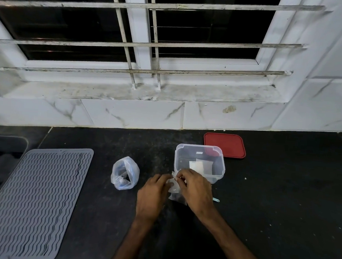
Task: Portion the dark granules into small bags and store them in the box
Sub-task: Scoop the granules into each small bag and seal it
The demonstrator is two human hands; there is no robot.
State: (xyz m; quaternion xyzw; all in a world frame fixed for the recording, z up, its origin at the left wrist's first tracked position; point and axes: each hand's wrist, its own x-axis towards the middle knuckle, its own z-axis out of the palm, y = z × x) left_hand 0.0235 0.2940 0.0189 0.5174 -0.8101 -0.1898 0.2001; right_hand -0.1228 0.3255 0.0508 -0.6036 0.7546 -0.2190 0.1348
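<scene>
Dark desk (262,206), mid-frame: left hand (151,192) and right hand (197,190) have fingers pinched on the small bag (174,187) mouth, just before the open box (199,163). I judge a poor seal would spill granules.

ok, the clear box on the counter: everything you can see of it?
The clear box is a see-through plastic tub with rounded corners and a thicker rim, standing upright and open on the dark counter. Its red lid lies flat behind it, to the right. Inside lie a few pale, flat small packets. The right hand works just in front of its near wall; contact cannot be told.
</scene>
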